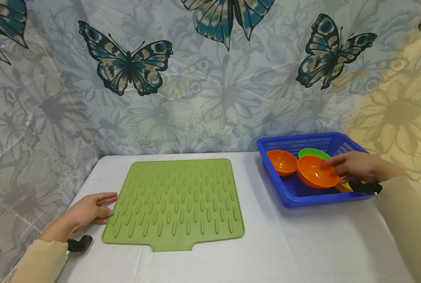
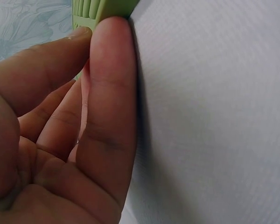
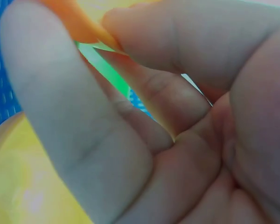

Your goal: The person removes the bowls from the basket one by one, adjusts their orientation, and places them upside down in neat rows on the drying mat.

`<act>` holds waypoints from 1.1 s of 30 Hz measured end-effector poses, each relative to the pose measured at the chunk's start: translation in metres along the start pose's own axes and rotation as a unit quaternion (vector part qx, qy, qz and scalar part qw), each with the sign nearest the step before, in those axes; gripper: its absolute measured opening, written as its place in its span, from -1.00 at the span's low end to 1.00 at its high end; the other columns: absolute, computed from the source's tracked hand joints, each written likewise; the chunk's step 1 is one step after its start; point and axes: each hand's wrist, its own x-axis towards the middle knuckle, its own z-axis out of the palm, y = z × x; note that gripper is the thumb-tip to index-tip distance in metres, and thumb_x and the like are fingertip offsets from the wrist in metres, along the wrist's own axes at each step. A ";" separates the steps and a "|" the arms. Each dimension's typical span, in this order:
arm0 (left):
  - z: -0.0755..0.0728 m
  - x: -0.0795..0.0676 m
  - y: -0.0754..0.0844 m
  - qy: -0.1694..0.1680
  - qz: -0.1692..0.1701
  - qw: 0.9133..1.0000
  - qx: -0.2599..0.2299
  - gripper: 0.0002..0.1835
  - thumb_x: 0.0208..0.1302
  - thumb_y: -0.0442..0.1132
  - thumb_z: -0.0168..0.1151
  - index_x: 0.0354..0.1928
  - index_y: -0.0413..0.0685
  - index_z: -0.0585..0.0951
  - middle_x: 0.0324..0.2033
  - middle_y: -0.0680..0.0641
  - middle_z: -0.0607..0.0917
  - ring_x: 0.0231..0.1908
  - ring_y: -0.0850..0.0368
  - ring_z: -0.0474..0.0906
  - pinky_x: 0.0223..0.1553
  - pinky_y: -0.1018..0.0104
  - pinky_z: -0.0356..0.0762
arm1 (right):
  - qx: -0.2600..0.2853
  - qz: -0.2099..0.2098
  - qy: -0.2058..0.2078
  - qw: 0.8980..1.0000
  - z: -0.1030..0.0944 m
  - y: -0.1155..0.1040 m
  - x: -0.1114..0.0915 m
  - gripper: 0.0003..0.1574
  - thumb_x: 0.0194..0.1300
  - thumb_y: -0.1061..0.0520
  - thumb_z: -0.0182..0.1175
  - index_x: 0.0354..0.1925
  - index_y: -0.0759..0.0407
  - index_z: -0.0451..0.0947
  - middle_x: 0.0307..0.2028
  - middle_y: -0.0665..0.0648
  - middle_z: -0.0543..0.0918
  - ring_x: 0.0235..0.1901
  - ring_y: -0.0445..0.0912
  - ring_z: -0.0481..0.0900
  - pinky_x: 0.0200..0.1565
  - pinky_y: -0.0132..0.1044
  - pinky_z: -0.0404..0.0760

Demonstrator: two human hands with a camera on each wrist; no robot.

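In the head view my right hand (image 1: 355,167) reaches over the right side of a blue basket (image 1: 292,202). It pinches the rim of an orange bowl (image 1: 316,173), which tilts inside the basket. The right wrist view shows the orange rim (image 3: 79,23) between thumb and fingers. At the left edge of a green ridged mat (image 1: 175,204) rests my left hand (image 1: 88,214), its fingers fairly straight. Close up in the left wrist view, a fingertip (image 2: 111,35) touches the mat's edge (image 2: 116,9), low against the white cloth.
Beside the gripped bowl, the basket holds another orange bowl (image 1: 282,163), a green bowl (image 1: 313,152) and a yellow bowl (image 1: 344,188), partly hidden by the right hand. A white cloth (image 1: 260,243) covers the table. Behind it hangs a butterfly-patterned curtain (image 1: 210,110).
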 end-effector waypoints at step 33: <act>0.000 0.000 0.000 -0.001 0.000 1.000 -0.004 -0.15 0.26 -0.44 0.31 0.50 -0.41 0.08 0.45 -0.40 0.09 -0.09 0.03 0.63 -0.23 0.08 0.69 | 0.041 -0.027 0.045 0.998 0.044 -0.077 -0.046 -0.37 0.43 0.32 0.11 0.37 0.55 0.23 0.15 0.43 0.45 -0.09 0.16 0.65 -0.03 -0.02 0.65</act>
